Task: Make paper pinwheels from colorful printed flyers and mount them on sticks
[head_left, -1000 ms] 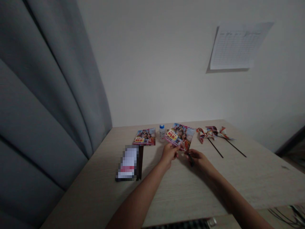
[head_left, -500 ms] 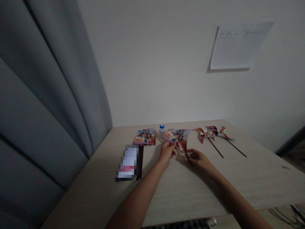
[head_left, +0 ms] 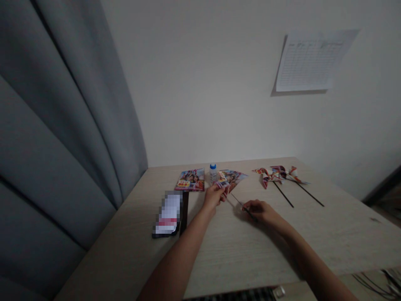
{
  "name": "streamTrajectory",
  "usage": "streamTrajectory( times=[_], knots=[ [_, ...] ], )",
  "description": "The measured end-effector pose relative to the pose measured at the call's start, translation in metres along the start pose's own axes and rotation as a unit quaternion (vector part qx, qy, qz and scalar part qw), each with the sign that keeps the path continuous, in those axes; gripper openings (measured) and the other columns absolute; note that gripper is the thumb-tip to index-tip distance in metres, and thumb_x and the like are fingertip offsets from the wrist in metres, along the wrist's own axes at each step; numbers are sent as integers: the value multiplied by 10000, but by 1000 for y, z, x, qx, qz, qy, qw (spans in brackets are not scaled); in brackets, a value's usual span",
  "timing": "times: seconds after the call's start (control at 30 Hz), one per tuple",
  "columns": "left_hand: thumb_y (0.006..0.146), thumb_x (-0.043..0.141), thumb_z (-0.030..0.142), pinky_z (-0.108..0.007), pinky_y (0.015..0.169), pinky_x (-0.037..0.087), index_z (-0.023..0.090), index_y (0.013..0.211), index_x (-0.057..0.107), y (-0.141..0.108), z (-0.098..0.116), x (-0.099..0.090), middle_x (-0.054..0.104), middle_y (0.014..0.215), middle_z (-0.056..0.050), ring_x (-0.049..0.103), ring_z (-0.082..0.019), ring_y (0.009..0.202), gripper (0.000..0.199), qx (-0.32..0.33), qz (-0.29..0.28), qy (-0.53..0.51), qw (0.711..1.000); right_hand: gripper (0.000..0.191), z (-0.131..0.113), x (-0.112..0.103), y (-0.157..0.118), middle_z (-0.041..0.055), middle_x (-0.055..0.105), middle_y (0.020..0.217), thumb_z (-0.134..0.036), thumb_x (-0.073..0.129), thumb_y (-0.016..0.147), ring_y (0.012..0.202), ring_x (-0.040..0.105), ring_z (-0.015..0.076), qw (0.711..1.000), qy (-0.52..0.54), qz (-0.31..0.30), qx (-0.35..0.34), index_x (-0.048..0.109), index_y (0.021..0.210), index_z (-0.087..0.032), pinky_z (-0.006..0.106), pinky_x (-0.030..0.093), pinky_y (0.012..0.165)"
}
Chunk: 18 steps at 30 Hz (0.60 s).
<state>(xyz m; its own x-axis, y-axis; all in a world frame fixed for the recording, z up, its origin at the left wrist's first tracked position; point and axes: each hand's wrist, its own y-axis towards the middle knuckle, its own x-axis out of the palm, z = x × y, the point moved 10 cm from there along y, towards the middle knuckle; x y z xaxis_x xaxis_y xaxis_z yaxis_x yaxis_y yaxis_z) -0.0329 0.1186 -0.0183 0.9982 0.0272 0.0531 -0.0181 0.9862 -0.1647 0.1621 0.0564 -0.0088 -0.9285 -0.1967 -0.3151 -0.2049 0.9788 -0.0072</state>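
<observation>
Clamped together, my left hand (head_left: 213,197) pinches a folded glossy printed sheet (head_left: 231,178) beside a small white-capped bottle (head_left: 213,173), while my right hand (head_left: 258,211) closes on a thin black stick (head_left: 246,208). Open pale wood desk (head_left: 275,246) stretches behind both hands toward its near edge.

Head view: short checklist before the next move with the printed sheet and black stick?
1. Grip: left hand pinches the printed paper sheet: ok.
2. Grip: right hand holds the black stick: ok.
3. Stick's far end joined to the sheet: cannot tell, too small at the left hand's fingers.
4. White bottle with blue cap upright on the table, just beyond the left hand: ok.
5. Lighting on the hands: dim, fold detail hard to read: not ok.
</observation>
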Motion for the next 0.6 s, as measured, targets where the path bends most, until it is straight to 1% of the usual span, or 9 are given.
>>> streamTrajectory(
  times=[0.13,0.2,0.23,0.27,0.37,0.43,0.5,0.6],
  knots=[
    [796,722,303,-173,387,176,132,818,673,0,0,-4,639,649,15,467,-36,399,180,-11,-10,26,1000,291,-12,8,-6,20,656,687,-230,636,608,595,530,143,997,35,-68,-28,758,864,-165,251,383,551],
    [794,726,290,-171,392,187,132,813,672,-1,1,-6,641,646,17,464,-35,401,168,-14,-15,40,999,302,-15,7,-7,13,643,688,-247,633,634,587,535,142,995,55,-72,-35,744,903,-165,256,392,552],
    [791,731,286,-170,396,193,132,804,670,-1,2,-7,634,632,22,463,-36,401,165,-16,-17,48,999,302,-15,4,-6,11,642,691,-269,640,654,598,551,149,996,57,-58,-38,737,921,-167,264,414,569],
    [788,737,281,-169,400,198,132,791,665,0,3,-8,625,615,25,463,-39,402,165,-17,-20,57,998,305,-15,-1,-4,10,645,699,-298,653,674,619,573,161,997,53,-36,-41,729,941,-171,279,444,600],
    [782,749,260,-171,404,198,132,744,644,1,4,-13,616,584,26,466,-46,404,169,-24,-28,83,996,367,-13,-23,1,26,677,752,-397,686,716,726,646,213,996,1,69,-60,713,1013,-183,347,511,736],
    [779,757,251,-175,405,188,133,723,636,2,5,-16,613,570,25,463,-50,403,178,-29,-38,99,994,429,-9,-42,2,54,711,816,-442,680,724,818,676,252,984,-65,156,-59,713,1076,-198,379,513,790],
    [778,763,247,-178,403,173,136,707,630,3,5,-18,605,550,25,460,-56,403,187,-36,-52,113,992,452,-7,-57,1,78,738,889,-439,672,730,944,684,289,962,-150,223,-49,717,1124,-221,415,487,881],
    [767,780,263,-179,400,154,142,694,626,2,5,-21,610,545,21,462,-62,411,209,-45,-75,130,988,410,0,-68,2,95,750,954,-421,644,772,1004,691,306,939,-229,258,-4,722,1135,-246,434,458,909]
  ],
)
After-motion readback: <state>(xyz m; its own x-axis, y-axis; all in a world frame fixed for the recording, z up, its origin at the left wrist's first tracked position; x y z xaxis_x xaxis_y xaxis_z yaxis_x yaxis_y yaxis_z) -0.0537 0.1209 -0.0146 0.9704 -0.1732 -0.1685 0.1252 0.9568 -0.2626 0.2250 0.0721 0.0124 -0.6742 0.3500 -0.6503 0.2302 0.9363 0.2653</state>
